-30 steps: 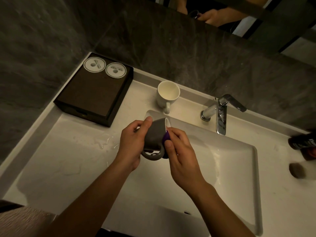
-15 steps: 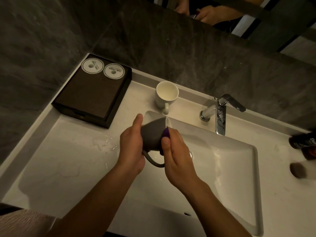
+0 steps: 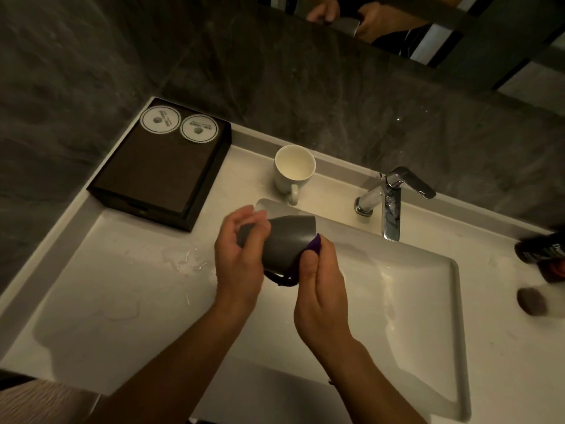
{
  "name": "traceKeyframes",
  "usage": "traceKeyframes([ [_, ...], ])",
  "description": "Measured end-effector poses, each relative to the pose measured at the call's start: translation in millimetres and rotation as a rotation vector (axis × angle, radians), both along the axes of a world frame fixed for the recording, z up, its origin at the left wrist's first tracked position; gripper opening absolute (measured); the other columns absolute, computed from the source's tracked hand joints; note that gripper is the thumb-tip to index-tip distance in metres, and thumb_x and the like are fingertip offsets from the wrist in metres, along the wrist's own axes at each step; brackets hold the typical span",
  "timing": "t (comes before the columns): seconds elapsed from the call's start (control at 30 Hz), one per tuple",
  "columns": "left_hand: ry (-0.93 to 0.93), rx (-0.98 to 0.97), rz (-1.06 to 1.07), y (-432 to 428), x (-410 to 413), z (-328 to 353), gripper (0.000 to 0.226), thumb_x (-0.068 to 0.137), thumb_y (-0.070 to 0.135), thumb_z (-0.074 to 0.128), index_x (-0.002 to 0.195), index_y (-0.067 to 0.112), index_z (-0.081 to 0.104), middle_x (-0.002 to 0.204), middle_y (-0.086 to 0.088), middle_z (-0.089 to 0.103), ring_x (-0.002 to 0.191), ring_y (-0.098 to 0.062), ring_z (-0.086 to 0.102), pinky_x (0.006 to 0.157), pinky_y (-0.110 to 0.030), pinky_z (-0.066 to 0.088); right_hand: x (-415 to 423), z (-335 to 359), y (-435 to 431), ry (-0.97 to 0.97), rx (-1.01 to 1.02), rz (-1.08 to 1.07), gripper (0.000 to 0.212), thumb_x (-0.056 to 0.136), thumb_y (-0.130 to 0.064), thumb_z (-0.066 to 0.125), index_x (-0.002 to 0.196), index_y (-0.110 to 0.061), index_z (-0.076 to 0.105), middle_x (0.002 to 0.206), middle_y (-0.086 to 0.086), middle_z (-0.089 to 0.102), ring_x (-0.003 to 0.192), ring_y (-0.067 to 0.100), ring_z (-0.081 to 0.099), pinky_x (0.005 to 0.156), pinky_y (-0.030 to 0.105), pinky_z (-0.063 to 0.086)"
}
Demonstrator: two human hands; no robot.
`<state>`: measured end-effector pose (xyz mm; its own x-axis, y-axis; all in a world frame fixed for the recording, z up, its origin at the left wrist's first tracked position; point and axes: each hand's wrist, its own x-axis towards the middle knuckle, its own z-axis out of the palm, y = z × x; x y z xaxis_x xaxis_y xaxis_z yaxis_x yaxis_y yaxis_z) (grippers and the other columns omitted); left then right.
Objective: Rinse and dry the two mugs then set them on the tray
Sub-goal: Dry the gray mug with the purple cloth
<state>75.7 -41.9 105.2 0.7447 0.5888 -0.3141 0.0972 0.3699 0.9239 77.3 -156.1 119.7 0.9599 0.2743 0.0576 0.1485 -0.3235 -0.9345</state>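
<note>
Head view, looking down on a pale vanity counter (image 3: 101, 289) with an inset rectangular sink (image 3: 422, 316). Both hands meet above the far left corner of the basin. The left hand (image 3: 238, 258) is curled around the base end of a grey mug (image 3: 287, 243), which lies on its side with its mouth turned to the far right and its handle pointing down toward the near side. The right hand (image 3: 321, 283) is closed on a purple cloth (image 3: 313, 244), thumb on top, pressing it against the mug's wall near the rim; a dark strip of the cloth also shows beneath the mug by the handle. A second, white mug (image 3: 293, 172) stands upright on the counter just beyond the basin's far left corner, handle toward the near side, well clear of the hands. A dark tray (image 3: 153, 179) sits at the far left of the counter, against the wall, with two round white coasters (image 3: 179, 123) at its far end. A chrome faucet (image 3: 391, 203) rises at the far edge of the sink, to the right of the white mug. Water droplets (image 3: 186, 258) lie on the counter left of the hands. A dark bottle (image 3: 541, 249) is blurred at the right edge.
</note>
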Motion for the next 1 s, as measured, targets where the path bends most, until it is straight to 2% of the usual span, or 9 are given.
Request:
traceKeyframes([
  [0.07,0.224,-0.417,-0.093,7.6,7.1,5.9,0.056,0.090,0.058,0.066,0.127,0.016,0.065,0.120,-0.013,0.072,0.108,-0.035,0.072,0.083,-0.043,0.063,2.6,-4.5,-3.3,-0.109,-0.120,0.058,0.027,0.107,-0.053,0.021,0.125,-0.066,0.035,0.110,-0.040,0.054,0.103,0.001,0.059,0.087,0.033,0.056],
  [0.13,0.359,-0.486,-0.161,12.1,10.8,10.1,0.058,0.091,0.061,0.065,0.128,0.016,0.063,0.117,-0.016,0.073,0.103,-0.038,0.073,0.086,-0.052,0.064,4.5,-9.0,-6.5,-0.146,-0.176,0.112,0.023,0.104,-0.061,0.018,0.119,-0.068,0.033,0.105,-0.045,0.052,0.098,0.006,0.057,0.084,0.045,0.055],
  [0.23,0.346,-0.338,-0.058,5.9,12.8,7.3,0.038,0.096,0.047,0.066,0.116,0.016,0.069,0.113,-0.013,0.074,0.100,-0.034,0.073,0.082,-0.047,0.065,1.7,-12.0,-4.8,-0.131,-0.148,0.090,0.023,0.105,-0.059,0.020,0.120,-0.065,0.036,0.106,-0.039,0.055,0.097,0.015,0.061,0.082,0.048,0.056],
  [0.37,0.110,0.203,0.061,-6.7,3.0,-1.0,0.022,0.099,0.033,0.067,0.107,0.013,0.071,0.106,-0.003,0.072,0.097,-0.019,0.071,0.071,-0.021,0.059,0.5,1.7,0.3,0.064,0.027,-0.054,0.025,0.109,-0.037,0.028,0.111,-0.041,0.052,0.095,-0.017,0.066,0.096,-0.003,0.063,0.078,0.011,0.050],
  [0.5,-0.189,0.554,-0.012,-5.4,-8.7,-23.7,0.044,0.093,0.037,0.060,0.125,0.007,0.062,0.122,-0.005,0.065,0.111,-0.004,0.064,0.086,-0.014,0.054,8.2,9.0,-4.7,0.212,0.096,-0.090,0.031,0.104,-0.044,0.030,0.104,-0.036,0.059,0.098,-0.025,0.066,0.095,-0.003,0.063,0.080,0.010,0.048],
  [0.67,0.166,-0.627,-0.094,1.1,-1.0,-2.3,0.076,0.081,0.061,0.070,0.142,0.019,0.055,0.134,-0.021,0.066,0.111,-0.037,0.073,0.089,-0.052,0.062,9.7,-8.0,-11.1,-0.087,-0.141,0.074,0.029,0.106,-0.055,0.022,0.114,-0.043,0.047,0.101,-0.029,0.057,0.098,0.009,0.060,0.081,0.028,0.055],
  [0.73,0.276,-0.744,-0.082,5.2,2.2,3.0,0.069,0.085,0.063,0.070,0.134,0.016,0.060,0.123,-0.024,0.071,0.103,-0.045,0.074,0.086,-0.059,0.062,11.8,-14.2,-16.0,-0.160,-0.199,0.148,0.043,0.104,-0.061,0.019,0.122,-0.034,0.047,0.102,-0.020,0.053,0.095,0.007,0.054,0.079,0.022,0.049],
  [0.87,0.298,-0.403,-0.009,-3.7,7.2,2.4,0.043,0.096,0.050,0.065,0.120,0.014,0.068,0.112,-0.014,0.075,0.098,-0.033,0.075,0.073,-0.043,0.064,6.4,-12.9,-14.1,-0.085,-0.115,0.111,0.034,0.106,-0.056,0.022,0.121,-0.041,0.049,0.104,-0.011,0.065,0.094,0.014,0.062,0.077,0.025,0.053],
  [1.0,0.117,0.127,0.039,-12.7,-1.8,-0.9,0.031,0.097,0.042,0.064,0.120,0.022,0.063,0.115,0.001,0.068,0.101,-0.016,0.072,0.070,-0.022,0.062,6.2,3.4,-7.0,0.105,0.068,-0.023,0.027,0.109,-0.039,0.026,0.113,-0.041,0.053,0.102,-0.038,0.065,0.101,-0.005,0.063,0.081,0.010,0.050],
])
